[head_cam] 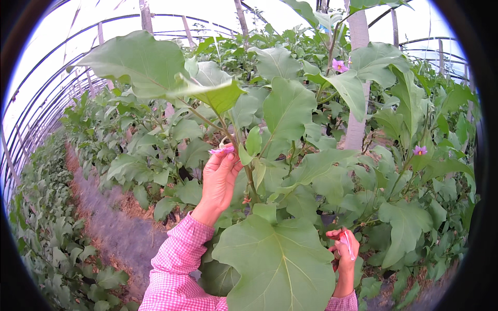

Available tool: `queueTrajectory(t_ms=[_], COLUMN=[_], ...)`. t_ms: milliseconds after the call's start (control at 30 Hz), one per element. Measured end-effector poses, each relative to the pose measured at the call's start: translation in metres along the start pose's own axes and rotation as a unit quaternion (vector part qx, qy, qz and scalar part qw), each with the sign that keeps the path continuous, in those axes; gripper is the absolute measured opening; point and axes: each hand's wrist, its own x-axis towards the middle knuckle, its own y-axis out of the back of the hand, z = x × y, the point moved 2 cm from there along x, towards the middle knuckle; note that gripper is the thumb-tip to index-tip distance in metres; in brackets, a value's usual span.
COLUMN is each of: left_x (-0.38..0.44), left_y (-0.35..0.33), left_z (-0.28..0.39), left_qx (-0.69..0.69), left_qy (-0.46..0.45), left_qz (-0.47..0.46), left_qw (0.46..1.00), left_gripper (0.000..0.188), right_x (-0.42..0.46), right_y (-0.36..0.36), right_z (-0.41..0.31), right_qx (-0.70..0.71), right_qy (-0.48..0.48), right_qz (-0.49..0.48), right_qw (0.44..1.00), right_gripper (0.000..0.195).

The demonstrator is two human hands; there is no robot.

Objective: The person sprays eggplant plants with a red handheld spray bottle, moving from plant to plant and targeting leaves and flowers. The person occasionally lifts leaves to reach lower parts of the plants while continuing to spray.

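Note:
Pinched between the thumb and fingers of my left hand (221, 180) is a purple eggplant flower (221, 149). The flower hangs from a curved pale stalk beside the main stem (251, 179) of a tall eggplant plant. Lower and to the right, my right hand (344, 248) is closed around a small red and whitish object (347, 243). Its exact kind I cannot tell, and my fingers cover part of it. A broad eggplant leaf (276, 264) spreads between my two forearms and hides part of the lower stem.
Pale posts (358, 46) and dark curved hoops (58, 50) of a greenhouse rise around the rows. Another purple flower (339, 65) grows high up, and one more bloom (420, 150) is at the right. A path with dark ground sheet (113, 217) runs along the left.

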Motion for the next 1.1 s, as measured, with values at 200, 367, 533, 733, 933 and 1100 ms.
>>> queueTrajectory(t_ms=[200,367,533,733,933,1100], left_x=[0.019,0.049,0.059,0.039,0.018,-0.009], left_y=[-0.046,-0.050,-0.037,-0.031,-0.017,0.031], left_z=[-0.024,-0.039,-0.038,-0.015,-0.003,0.016], left_qx=[0.131,0.204,0.222,0.201,0.169,0.205], left_qy=[-0.012,0.023,-0.004,-0.093,-0.113,-0.048], left_qz=[0.026,0.044,0.112,0.138,0.062,-0.054], left_qw=[0.991,0.978,0.969,0.965,0.977,0.976], left_gripper=[0.021,0.013,0.018,0.029,0.039,0.049], right_x=[-0.021,-0.037,-0.046,-0.047,-0.048,-0.066], right_y=[0.022,0.034,0.030,0.024,-0.010,-0.067], right_z=[-0.004,-0.001,0.001,0.010,-0.002,-0.039], right_qx=[-0.011,-0.051,-0.014,0.017,-0.080,-0.072], right_qy=[0.001,-0.005,-0.015,-0.011,-0.006,0.007], right_qz=[0.059,0.089,0.072,0.069,0.012,-0.099], right_qw=[0.998,0.995,0.997,0.997,0.997,0.992], right_gripper=[0.033,0.031,0.031,0.031,0.029,0.026])
